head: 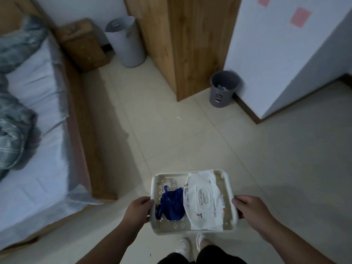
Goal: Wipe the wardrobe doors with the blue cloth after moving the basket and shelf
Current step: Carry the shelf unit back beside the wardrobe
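Note:
I carry a shallow white perforated basket (172,226) above the floor, low in the head view. My left hand (138,209) grips its left rim and my right hand (249,209) grips its right rim. Inside lie a crumpled blue cloth (172,205) on the left and a white pack of wet wipes (203,201) on the right. The wooden wardrobe (192,44) stands ahead at the top centre, well beyond the basket.
A bed (32,130) with a white sheet, grey quilt and wooden frame fills the left side. A wooden nightstand (83,44) and a tall white bin (125,42) stand beside the wardrobe. A grey waste bin (222,88) sits by the white wall (276,54). My feet (192,244) stand on pale floor tiles.

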`<state>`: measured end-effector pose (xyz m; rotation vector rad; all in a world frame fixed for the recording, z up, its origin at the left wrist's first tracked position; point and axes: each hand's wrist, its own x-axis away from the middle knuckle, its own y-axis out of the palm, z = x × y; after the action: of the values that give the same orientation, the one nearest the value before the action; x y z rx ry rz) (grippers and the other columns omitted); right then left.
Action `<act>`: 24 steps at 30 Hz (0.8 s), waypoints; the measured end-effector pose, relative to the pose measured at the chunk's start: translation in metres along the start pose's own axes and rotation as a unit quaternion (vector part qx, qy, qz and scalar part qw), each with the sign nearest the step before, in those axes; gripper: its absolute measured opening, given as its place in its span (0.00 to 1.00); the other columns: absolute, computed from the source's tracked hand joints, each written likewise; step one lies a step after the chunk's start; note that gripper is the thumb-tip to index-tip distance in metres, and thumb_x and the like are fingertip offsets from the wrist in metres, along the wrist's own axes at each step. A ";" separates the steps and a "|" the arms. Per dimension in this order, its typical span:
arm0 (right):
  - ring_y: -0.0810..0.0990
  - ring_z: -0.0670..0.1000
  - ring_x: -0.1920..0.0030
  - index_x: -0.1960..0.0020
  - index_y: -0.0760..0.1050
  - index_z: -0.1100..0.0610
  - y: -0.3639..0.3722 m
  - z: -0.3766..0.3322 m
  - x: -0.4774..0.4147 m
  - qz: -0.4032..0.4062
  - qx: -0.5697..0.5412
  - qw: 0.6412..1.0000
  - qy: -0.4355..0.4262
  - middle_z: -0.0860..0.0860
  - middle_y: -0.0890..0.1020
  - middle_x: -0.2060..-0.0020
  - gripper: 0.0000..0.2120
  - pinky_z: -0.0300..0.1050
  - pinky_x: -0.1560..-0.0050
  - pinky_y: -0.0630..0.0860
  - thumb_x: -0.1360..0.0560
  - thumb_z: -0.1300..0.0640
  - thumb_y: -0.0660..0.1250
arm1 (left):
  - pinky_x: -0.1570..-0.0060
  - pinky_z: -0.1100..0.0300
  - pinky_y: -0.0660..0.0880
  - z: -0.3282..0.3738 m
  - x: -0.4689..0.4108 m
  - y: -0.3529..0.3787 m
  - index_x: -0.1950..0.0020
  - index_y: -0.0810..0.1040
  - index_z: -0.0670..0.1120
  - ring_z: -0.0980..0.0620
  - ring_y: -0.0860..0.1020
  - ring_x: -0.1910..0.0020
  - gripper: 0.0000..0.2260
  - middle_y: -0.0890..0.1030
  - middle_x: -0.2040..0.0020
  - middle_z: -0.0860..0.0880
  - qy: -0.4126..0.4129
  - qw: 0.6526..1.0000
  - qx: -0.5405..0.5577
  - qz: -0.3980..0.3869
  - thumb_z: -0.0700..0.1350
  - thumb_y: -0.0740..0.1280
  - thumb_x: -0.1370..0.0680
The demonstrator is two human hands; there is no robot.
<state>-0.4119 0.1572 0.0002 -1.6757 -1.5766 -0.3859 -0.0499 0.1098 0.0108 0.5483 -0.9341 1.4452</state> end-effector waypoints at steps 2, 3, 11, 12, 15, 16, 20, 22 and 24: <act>0.88 0.56 0.58 0.55 0.87 0.49 0.000 -0.031 -0.023 -0.023 0.010 1.000 -0.017 0.52 0.88 0.61 0.11 0.55 0.51 0.84 0.21 0.57 0.66 | 0.62 0.55 0.84 0.013 -0.004 -0.007 0.47 0.85 0.43 0.44 0.88 0.55 0.09 0.89 0.55 0.42 -0.003 0.999 0.030 0.030 0.40 0.65 0.16; 0.88 0.54 0.58 0.55 0.87 0.48 0.001 -0.048 -0.034 -0.033 0.015 0.999 -0.024 0.51 0.88 0.61 0.12 0.54 0.51 0.84 0.21 0.57 0.66 | 0.62 0.55 0.84 0.021 -0.005 -0.012 0.47 0.85 0.44 0.43 0.88 0.55 0.09 0.89 0.55 0.42 -0.004 0.998 0.046 0.043 0.40 0.65 0.16; 0.88 0.51 0.61 0.57 0.86 0.42 0.030 -0.177 -0.109 -0.076 0.054 0.993 -0.079 0.49 0.88 0.61 0.14 0.46 0.56 0.83 0.21 0.57 0.66 | 0.65 0.58 0.83 0.079 -0.039 -0.063 0.47 0.84 0.46 0.49 0.88 0.60 0.08 0.89 0.59 0.47 -0.008 0.987 0.134 0.092 0.41 0.65 0.16; 0.88 0.50 0.61 0.57 0.86 0.42 0.037 -0.192 -0.119 -0.077 0.059 0.992 -0.083 0.49 0.88 0.61 0.14 0.45 0.57 0.82 0.21 0.57 0.66 | 0.65 0.58 0.83 0.086 -0.048 -0.071 0.47 0.84 0.46 0.51 0.88 0.61 0.08 0.89 0.59 0.48 -0.008 0.986 0.139 0.094 0.41 0.65 0.16; 0.88 0.50 0.62 0.58 0.86 0.45 0.062 -0.234 -0.151 -0.073 0.074 0.990 -0.092 0.49 0.88 0.62 0.14 0.43 0.61 0.81 0.20 0.58 0.66 | 0.63 0.57 0.83 0.108 -0.082 -0.098 0.47 0.85 0.46 0.51 0.88 0.60 0.08 0.89 0.59 0.48 0.004 0.983 0.150 0.104 0.43 0.65 0.16; 0.88 0.50 0.62 0.58 0.86 0.46 0.070 -0.247 -0.162 -0.072 0.080 0.990 -0.095 0.49 0.88 0.62 0.14 0.44 0.60 0.81 0.20 0.58 0.66 | 0.61 0.56 0.83 0.115 -0.094 -0.108 0.48 0.85 0.46 0.50 0.88 0.59 0.09 0.89 0.58 0.48 0.008 0.982 0.153 0.107 0.43 0.65 0.16; 0.88 0.50 0.61 0.57 0.86 0.44 0.098 -0.309 -0.197 -0.071 0.098 0.988 -0.099 0.48 0.88 0.62 0.15 0.41 0.61 0.81 0.20 0.58 0.65 | 0.60 0.56 0.83 0.154 -0.138 -0.149 0.48 0.86 0.46 0.49 0.88 0.57 0.09 0.89 0.56 0.47 0.014 0.984 0.148 0.098 0.45 0.65 0.16; 0.88 0.49 0.62 0.58 0.86 0.43 0.108 -0.340 -0.212 -0.067 0.097 0.988 -0.104 0.48 0.88 0.62 0.15 0.34 0.67 0.78 0.20 0.58 0.65 | 0.61 0.59 0.83 0.178 -0.152 -0.169 0.47 0.86 0.47 0.50 0.88 0.57 0.09 0.89 0.56 0.48 0.018 0.985 0.146 0.088 0.45 0.65 0.15; 0.88 0.48 0.63 0.59 0.86 0.44 0.117 -0.368 -0.227 -0.063 0.094 0.988 -0.106 0.48 0.88 0.63 0.15 0.32 0.69 0.77 0.21 0.58 0.66 | 0.63 0.60 0.83 0.204 -0.165 -0.188 0.47 0.85 0.47 0.50 0.88 0.56 0.09 0.89 0.56 0.48 0.022 0.986 0.140 0.086 0.45 0.65 0.15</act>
<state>-0.2371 -0.2537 0.0419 -1.5159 -1.8208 -0.1197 0.1113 -0.1695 0.0322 0.6515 -0.7618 1.7538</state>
